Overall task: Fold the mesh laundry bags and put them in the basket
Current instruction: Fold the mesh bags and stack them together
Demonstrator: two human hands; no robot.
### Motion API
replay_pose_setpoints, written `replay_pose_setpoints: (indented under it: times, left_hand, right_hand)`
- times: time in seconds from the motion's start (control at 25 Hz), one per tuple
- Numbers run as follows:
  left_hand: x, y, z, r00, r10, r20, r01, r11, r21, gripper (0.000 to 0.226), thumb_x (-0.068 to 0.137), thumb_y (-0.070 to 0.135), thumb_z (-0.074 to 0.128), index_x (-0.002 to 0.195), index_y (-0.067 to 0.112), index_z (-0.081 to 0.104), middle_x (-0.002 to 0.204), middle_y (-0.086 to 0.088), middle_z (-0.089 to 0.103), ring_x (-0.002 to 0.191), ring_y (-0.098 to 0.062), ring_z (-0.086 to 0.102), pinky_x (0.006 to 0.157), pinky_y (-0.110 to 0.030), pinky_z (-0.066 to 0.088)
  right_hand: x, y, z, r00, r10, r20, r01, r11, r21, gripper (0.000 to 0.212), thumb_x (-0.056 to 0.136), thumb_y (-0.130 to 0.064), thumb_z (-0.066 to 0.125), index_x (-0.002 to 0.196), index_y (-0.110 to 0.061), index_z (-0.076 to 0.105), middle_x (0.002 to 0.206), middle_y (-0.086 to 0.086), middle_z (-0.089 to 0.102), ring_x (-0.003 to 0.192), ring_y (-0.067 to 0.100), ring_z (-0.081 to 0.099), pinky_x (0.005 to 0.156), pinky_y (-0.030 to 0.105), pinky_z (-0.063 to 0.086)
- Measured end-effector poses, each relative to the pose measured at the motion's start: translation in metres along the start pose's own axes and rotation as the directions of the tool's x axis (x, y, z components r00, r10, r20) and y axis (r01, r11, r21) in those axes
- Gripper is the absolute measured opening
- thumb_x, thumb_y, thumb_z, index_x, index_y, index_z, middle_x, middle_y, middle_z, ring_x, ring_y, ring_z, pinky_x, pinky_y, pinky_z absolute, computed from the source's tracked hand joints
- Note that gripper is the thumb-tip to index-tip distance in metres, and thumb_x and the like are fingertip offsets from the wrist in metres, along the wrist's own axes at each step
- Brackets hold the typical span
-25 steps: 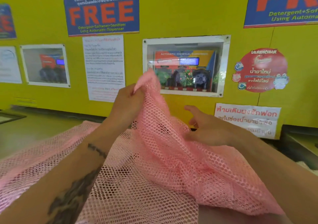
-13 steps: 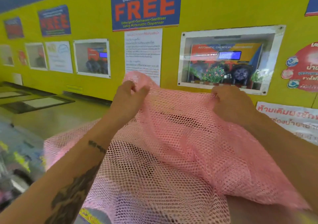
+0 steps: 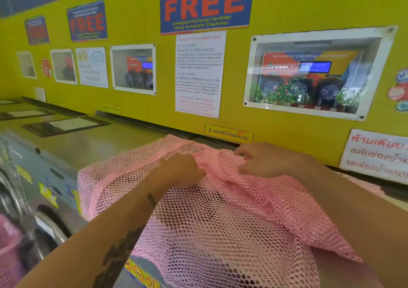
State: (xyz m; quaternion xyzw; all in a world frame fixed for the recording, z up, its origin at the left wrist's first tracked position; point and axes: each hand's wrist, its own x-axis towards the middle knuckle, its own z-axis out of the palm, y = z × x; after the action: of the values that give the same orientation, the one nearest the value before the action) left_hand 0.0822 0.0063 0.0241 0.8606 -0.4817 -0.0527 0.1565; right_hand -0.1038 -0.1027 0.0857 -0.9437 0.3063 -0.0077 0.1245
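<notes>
A large pink mesh laundry bag (image 3: 220, 217) lies spread over the top of a washing machine, with its near part hanging over the front edge. My left hand (image 3: 181, 169) pinches the mesh near the bag's far edge. To its right, my right hand (image 3: 262, 159) presses down on the same far edge, fingers curled into the netting. The two hands are close together. No basket is in view.
A steel machine top (image 3: 92, 141) runs leftward along a yellow wall (image 3: 136, 11) covered with posters and windows. A washer's front and door (image 3: 28, 217) are at lower left. More pink fabric (image 3: 8, 248) shows at the left edge.
Both hands came down from chest height and brought the bag's top edge onto the machine top. The hands drew closer together. The view swung left.
</notes>
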Motion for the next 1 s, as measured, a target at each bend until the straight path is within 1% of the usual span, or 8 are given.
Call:
replay_pose_setpoints:
  times: [0.12, 0.28, 0.48, 0.6, 0.68, 0.84, 0.92, 1.0]
  left_hand:
    - [0.004, 0.017, 0.009, 0.999, 0.05, -0.016, -0.047, 0.988, 0.149, 0.05, 0.092, 0.062, 0.04, 0.081, 0.02, 0.067, 0.103, 0.0, 0.069, 0.109, -0.024, 0.057, 0.11, -0.067, 0.016]
    - [0.009, 0.032, 0.017, 0.998, 0.058, -0.015, -0.055, 0.987, 0.149, 0.045, 0.086, 0.057, 0.054, 0.108, 0.02, 0.066, 0.117, 0.0, 0.065, 0.117, -0.025, 0.054, 0.112, -0.064, 0.016]
    - [0.019, 0.037, 0.002, 0.988, 0.133, -0.08, -0.15, 0.951, -0.271, 0.014, 0.096, 0.022, 0.049, 0.102, 0.016, 0.06, 0.101, -0.005, 0.069, 0.09, -0.019, 0.066, 0.082, -0.037, 0.052]
    - [0.024, 0.033, -0.028, 0.997, 0.007, -0.082, -0.069, 0.605, -0.793, 0.017, 0.102, 0.016, 0.042, 0.109, 0.007, 0.054, 0.095, -0.012, 0.07, 0.075, -0.019, 0.073, 0.063, -0.031, 0.055]
    - [0.023, 0.026, -0.046, 0.986, -0.067, -0.15, -0.111, 0.403, -0.909, 0.017, 0.101, 0.013, 0.043, 0.109, 0.004, 0.055, 0.097, -0.017, 0.068, 0.075, -0.027, 0.071, 0.067, -0.04, 0.06]
    - [0.013, 0.001, -0.079, 0.868, -0.062, -0.492, -0.259, 0.789, -0.557, 0.017, 0.103, 0.026, 0.042, 0.105, 0.015, 0.055, 0.081, -0.004, 0.059, 0.061, -0.018, 0.052, 0.052, -0.028, 0.045]
    - [0.008, -0.009, -0.094, 0.855, -0.077, -0.512, -0.28, 0.762, -0.583, 0.017, 0.102, 0.026, 0.045, 0.105, 0.015, 0.057, 0.078, -0.002, 0.058, 0.06, -0.016, 0.049, 0.051, -0.026, 0.041]
    - [0.0, -0.018, -0.096, 0.929, -0.049, -0.366, -0.276, 0.564, -0.778, 0.015, 0.1, 0.023, 0.05, 0.109, 0.016, 0.061, 0.079, -0.001, 0.068, 0.06, -0.019, 0.055, 0.055, -0.026, 0.048]
  right_hand:
    - [0.004, -0.002, 0.015, 0.98, 0.082, 0.183, -0.054, 0.987, -0.153, 0.078, 0.083, -0.034, 0.07, 0.149, -0.032, 0.029, 0.15, 0.0, 0.042, 0.128, 0.022, 0.048, 0.102, 0.04, 0.044]
    - [0.013, 0.014, 0.022, 0.998, 0.055, -0.017, -0.056, 0.997, -0.048, 0.051, 0.085, -0.007, 0.056, 0.13, -0.03, 0.047, 0.124, 0.002, 0.058, 0.094, 0.017, 0.06, 0.07, 0.032, 0.052]
    - [0.016, 0.033, 0.001, 0.971, 0.059, -0.233, -0.025, 0.989, 0.146, 0.026, 0.09, -0.005, 0.053, 0.107, -0.024, 0.052, 0.09, -0.001, 0.056, 0.07, 0.013, 0.053, 0.049, 0.028, 0.036]
    - [0.025, 0.042, -0.007, 0.929, 0.11, -0.353, -0.026, 0.971, 0.236, 0.018, 0.087, -0.009, 0.057, 0.102, -0.02, 0.055, 0.094, 0.002, 0.061, 0.075, 0.016, 0.058, 0.051, 0.029, 0.039]
    - [0.032, 0.042, -0.011, 0.935, 0.115, -0.334, -0.044, 0.976, 0.213, 0.018, 0.087, -0.015, 0.061, 0.104, -0.018, 0.056, 0.098, 0.002, 0.061, 0.08, 0.017, 0.058, 0.054, 0.03, 0.04]
    - [0.044, 0.031, -0.025, 0.958, 0.051, -0.284, -0.051, 0.999, 0.009, 0.024, 0.09, -0.026, 0.059, 0.105, -0.009, 0.063, 0.1, 0.01, 0.066, 0.086, 0.025, 0.059, 0.067, 0.036, 0.046]
    - [0.053, 0.021, -0.031, 0.974, 0.041, -0.224, -0.059, 0.996, -0.071, 0.026, 0.088, -0.027, 0.058, 0.099, -0.005, 0.066, 0.101, 0.014, 0.067, 0.081, 0.024, 0.058, 0.065, 0.035, 0.045]
    - [0.062, 0.006, -0.031, 0.995, 0.067, -0.08, -0.084, 0.967, -0.24, 0.022, 0.089, -0.023, 0.054, 0.1, -0.008, 0.065, 0.108, 0.012, 0.066, 0.085, 0.023, 0.058, 0.065, 0.032, 0.047]
